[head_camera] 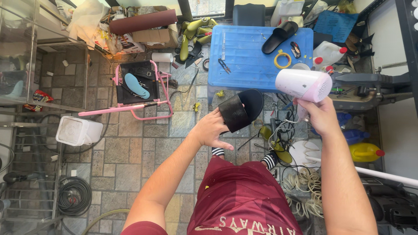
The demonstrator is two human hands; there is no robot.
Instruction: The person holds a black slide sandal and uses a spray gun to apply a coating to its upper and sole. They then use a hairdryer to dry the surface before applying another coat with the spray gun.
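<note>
Left hand [213, 129] grips a black slide sandal [240, 109] by its wide strap, sole toward the floor, held in the air just off the near edge of a blue plastic table [244, 61]. It looks light, rubbery and bendy; the strap seems the surest hold. Right hand [321, 116] clasps a pink hair dryer [304, 85] beside it.

Left hand [212, 129] is gripping a black slide sandal [241, 109], right hand [321, 115] has a pink-and-white hair dryer [303, 84] aimed at it, blue plastic table [244, 52] just beyond.
</note>
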